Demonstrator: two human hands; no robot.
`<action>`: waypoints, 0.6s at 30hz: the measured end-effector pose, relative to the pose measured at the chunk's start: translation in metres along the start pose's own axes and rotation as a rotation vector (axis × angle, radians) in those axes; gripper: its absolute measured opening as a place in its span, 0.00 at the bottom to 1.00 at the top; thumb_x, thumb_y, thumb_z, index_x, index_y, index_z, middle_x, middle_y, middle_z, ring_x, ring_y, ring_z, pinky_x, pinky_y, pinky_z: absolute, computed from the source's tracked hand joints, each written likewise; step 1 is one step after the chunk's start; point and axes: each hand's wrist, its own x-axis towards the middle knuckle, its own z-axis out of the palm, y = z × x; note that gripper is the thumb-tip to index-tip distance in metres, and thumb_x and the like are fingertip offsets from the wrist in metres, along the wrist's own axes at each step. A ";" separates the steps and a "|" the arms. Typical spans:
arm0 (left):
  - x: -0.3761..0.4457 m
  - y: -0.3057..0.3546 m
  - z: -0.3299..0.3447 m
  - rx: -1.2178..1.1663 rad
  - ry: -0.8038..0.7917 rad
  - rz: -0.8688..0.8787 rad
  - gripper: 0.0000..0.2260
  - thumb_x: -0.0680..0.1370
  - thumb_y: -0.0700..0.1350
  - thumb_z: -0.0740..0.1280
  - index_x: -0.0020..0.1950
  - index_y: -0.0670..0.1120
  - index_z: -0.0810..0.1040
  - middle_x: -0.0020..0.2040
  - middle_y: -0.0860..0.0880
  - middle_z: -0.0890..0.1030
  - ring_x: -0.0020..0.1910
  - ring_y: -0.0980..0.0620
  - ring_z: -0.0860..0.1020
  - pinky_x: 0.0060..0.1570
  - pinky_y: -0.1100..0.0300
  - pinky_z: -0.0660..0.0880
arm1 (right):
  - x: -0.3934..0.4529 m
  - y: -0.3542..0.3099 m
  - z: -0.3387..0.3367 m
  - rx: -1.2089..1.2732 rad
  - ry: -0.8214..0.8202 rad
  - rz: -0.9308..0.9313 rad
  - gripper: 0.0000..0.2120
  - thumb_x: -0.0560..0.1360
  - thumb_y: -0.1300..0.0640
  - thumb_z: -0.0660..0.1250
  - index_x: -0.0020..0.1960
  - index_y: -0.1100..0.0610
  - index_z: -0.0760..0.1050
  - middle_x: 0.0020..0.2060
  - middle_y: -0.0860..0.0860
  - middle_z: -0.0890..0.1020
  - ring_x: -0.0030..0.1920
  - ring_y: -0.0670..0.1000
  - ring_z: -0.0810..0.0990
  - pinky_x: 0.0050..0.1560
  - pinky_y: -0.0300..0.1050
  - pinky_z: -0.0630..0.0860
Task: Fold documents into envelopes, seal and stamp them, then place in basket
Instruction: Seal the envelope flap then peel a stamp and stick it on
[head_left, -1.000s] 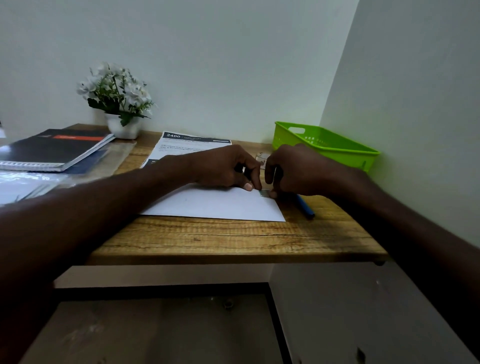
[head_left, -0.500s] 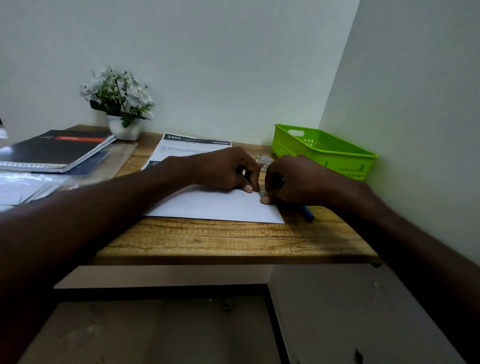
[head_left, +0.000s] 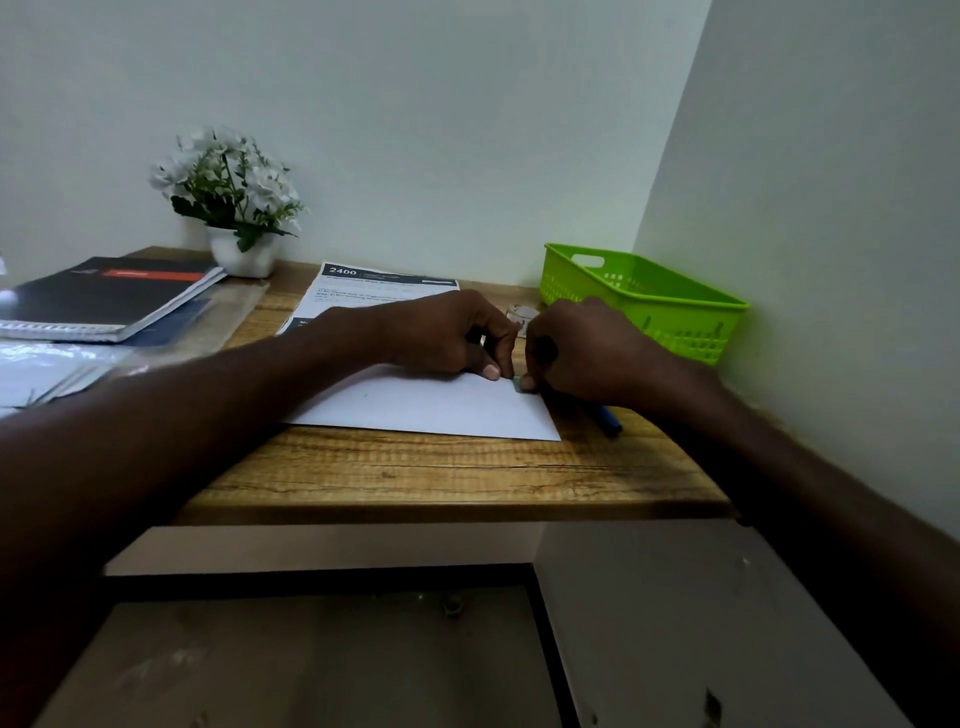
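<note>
The bright green perforated plastic basket (head_left: 641, 299) stands at the right rear corner of the wooden desk (head_left: 441, 478), against the wall; its inside shows no contents from this angle. The flat white paper envelope (head_left: 431, 405) lies on the desk in front of you, long axis running left to right, near edge roughly parallel to the desk front. Your left hand (head_left: 452, 335) rests on the envelope with fingers curled, thumb tip pressing its upper right area. Your right hand (head_left: 587, 348) is curled, its fingertip pressing a small pale green stamp (head_left: 516, 383) at the envelope's upper right corner. Compared with half a second earlier, both hands keep nearly the same position; the stamp now shows more clearly between the two thumbs. A blue pen (head_left: 608, 420) lies beneath your right wrist. A printed white document (head_left: 363, 291) lies behind the envelope.
</note>
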 end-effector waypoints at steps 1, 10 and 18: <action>0.000 0.000 0.000 0.002 -0.004 -0.002 0.03 0.77 0.34 0.73 0.45 0.41 0.85 0.37 0.60 0.83 0.36 0.64 0.76 0.41 0.72 0.70 | 0.000 -0.001 0.000 -0.008 -0.012 0.002 0.05 0.73 0.56 0.76 0.47 0.55 0.84 0.46 0.52 0.84 0.53 0.56 0.81 0.44 0.45 0.73; -0.001 -0.002 0.000 0.018 0.001 0.006 0.02 0.77 0.35 0.74 0.46 0.41 0.85 0.40 0.57 0.84 0.40 0.58 0.78 0.43 0.66 0.73 | 0.005 0.001 -0.002 0.000 -0.020 0.009 0.02 0.73 0.59 0.74 0.46 0.54 0.84 0.45 0.52 0.83 0.53 0.56 0.81 0.44 0.44 0.72; -0.002 -0.003 0.000 0.038 -0.010 0.026 0.04 0.77 0.36 0.74 0.44 0.43 0.83 0.41 0.53 0.84 0.45 0.45 0.81 0.50 0.51 0.76 | 0.009 0.005 -0.004 0.040 -0.024 0.028 0.06 0.72 0.63 0.70 0.44 0.52 0.83 0.47 0.52 0.85 0.54 0.57 0.82 0.51 0.48 0.79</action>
